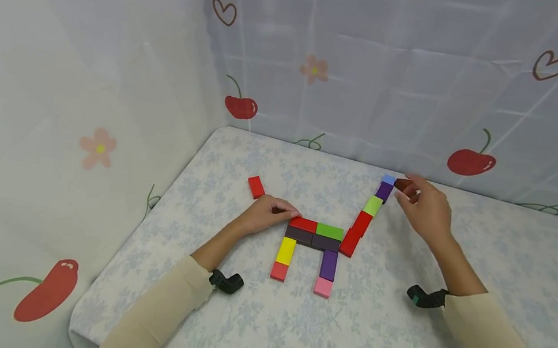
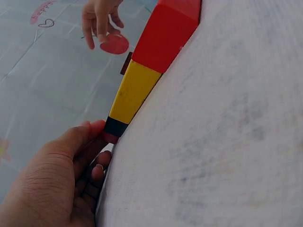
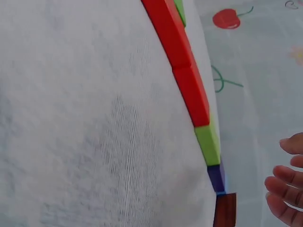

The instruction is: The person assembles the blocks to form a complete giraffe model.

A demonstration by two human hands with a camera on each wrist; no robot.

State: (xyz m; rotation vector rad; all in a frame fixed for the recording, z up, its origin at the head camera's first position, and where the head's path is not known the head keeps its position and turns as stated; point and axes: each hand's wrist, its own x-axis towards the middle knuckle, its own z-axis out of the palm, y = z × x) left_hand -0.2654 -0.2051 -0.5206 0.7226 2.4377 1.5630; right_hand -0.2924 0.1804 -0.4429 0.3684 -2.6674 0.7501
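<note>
Coloured wooden blocks lie edge to edge on the table. My left hand (image 1: 265, 216) pinches the left end of a red block (image 1: 303, 224), beside a green block (image 1: 329, 231) and above two black blocks (image 1: 299, 235). Below are yellow (image 1: 286, 251) and purple (image 1: 329, 265) blocks ending in a red (image 1: 279, 271) and a pink block (image 1: 323, 287). A slanting row of red (image 1: 360, 223), light green (image 1: 372, 205), purple (image 1: 383, 192) and blue (image 1: 388, 179) blocks rises rightward. Beside its top is a brown block (image 3: 225, 209); my right hand (image 3: 286, 182) hovers apart from it, fingers loosely bent.
A loose red block (image 1: 256, 187) lies behind my left hand. A pale flowered cloth covers the table (image 1: 369, 336). A curtain (image 1: 372, 92) printed with cherries and hearts hangs along the back edge, and another curtain (image 1: 113, 206) hangs at the left.
</note>
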